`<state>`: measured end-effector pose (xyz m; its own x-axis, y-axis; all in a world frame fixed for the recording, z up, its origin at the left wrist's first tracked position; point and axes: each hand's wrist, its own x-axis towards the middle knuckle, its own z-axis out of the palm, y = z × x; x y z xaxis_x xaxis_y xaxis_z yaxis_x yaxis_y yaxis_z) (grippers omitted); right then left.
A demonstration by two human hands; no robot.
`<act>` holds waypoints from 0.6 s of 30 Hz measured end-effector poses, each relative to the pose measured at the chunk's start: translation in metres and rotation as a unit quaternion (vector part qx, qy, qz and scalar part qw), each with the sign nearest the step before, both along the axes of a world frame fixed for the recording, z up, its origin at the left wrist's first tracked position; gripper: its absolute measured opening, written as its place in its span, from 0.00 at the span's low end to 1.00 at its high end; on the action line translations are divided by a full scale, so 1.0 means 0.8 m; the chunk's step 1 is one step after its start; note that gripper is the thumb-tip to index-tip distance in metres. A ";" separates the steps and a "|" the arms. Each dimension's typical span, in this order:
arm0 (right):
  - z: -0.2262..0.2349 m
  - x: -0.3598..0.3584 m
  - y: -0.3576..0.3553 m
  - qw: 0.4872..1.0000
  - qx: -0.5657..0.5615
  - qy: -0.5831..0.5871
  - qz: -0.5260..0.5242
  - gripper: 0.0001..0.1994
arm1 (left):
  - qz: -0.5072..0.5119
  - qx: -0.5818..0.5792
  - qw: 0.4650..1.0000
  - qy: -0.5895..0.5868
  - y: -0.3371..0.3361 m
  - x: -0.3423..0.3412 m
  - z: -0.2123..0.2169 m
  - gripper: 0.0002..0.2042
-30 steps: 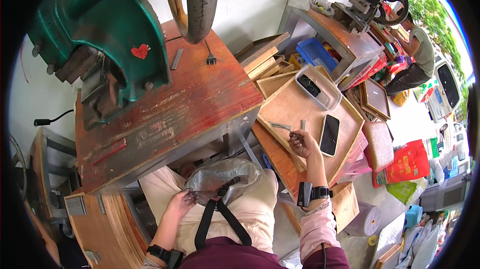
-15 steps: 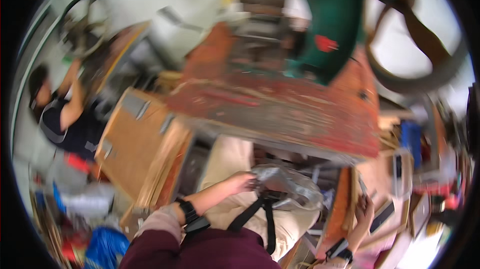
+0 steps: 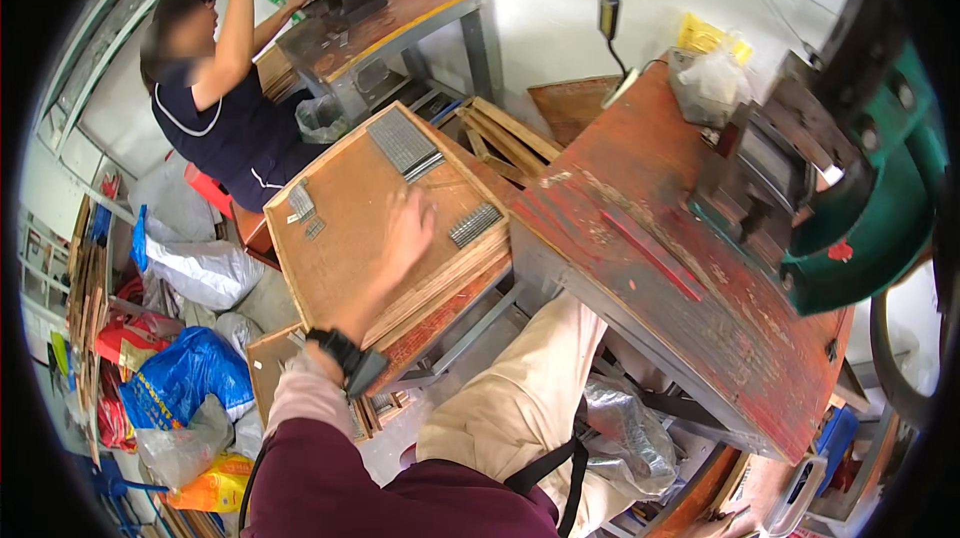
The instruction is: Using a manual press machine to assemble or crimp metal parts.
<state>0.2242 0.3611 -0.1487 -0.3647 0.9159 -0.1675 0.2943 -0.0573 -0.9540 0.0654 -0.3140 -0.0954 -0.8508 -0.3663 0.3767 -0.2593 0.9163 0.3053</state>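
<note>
My left hand (image 3: 408, 228) reaches over a shallow wooden tray (image 3: 340, 273), its fingers loosely apart and somewhat blurred. Nothing shows in it. Small grey metal pieces lie in groups in the tray: a large, neatly packed block (image 3: 402, 145) at the far edge, a smaller row (image 3: 475, 225) by the right edge, and a loose cluster (image 3: 301, 201) toward the left. The hand is between the large block and the right-hand row, and I cannot tell whether it touches the tray. My right hand is out of view.
A worn red bench (image 3: 640, 208) carrying a green press (image 3: 870, 228) stands to my right. A co-worker (image 3: 220, 108) sits at another press at the far left. A grey plastic bag (image 3: 625, 428) is by my legs; a blue bag (image 3: 190, 373) lies among others at left.
My view has turned left, bringing the tray nearer the middle. My left hand has gone from the grey plastic bag at my lap to over the tray. My right hand has left the picture.
</note>
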 end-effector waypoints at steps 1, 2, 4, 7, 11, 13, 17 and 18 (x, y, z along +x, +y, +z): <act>0.002 -0.007 -0.009 1.000 0.023 -0.012 0.004 0.09 | 0.022 -0.007 1.000 0.018 -0.028 -0.010 -0.013 0.21; 0.001 -0.011 -0.020 0.998 0.052 -0.020 -0.001 0.10 | 0.044 -0.012 0.998 0.037 -0.048 -0.022 -0.024 0.23; 0.001 -0.019 -0.040 0.995 0.095 -0.035 0.000 0.10 | 0.061 -0.059 0.996 0.015 -0.075 -0.042 -0.037 0.24; 0.008 -0.027 -0.069 0.989 0.140 -0.052 -0.006 0.11 | 0.069 -0.125 0.990 0.002 -0.106 -0.065 -0.046 0.26; 0.015 -0.041 -0.097 0.982 0.179 -0.066 -0.003 0.12 | -0.024 -0.185 0.982 0.003 -0.134 -0.073 -0.055 0.24; 0.014 -0.050 -0.110 0.980 0.191 -0.061 0.003 0.12 | -0.037 -0.206 0.978 0.006 -0.150 -0.072 -0.054 0.22; 0.021 -0.055 -0.136 0.977 0.207 -0.052 0.016 0.13 | -0.031 -0.234 0.972 0.002 -0.145 -0.085 -0.050 0.18; 0.024 -0.055 -0.143 0.976 0.213 -0.049 0.015 0.13 | -0.040 -0.229 0.973 0.005 -0.137 -0.092 -0.054 0.18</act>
<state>0.1804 0.2464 -0.1298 -0.3938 0.8992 0.1907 0.3815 0.3486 -0.8561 -0.0079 -0.4233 -0.1383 -0.8648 -0.0918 0.4936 -0.1816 0.9738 -0.1371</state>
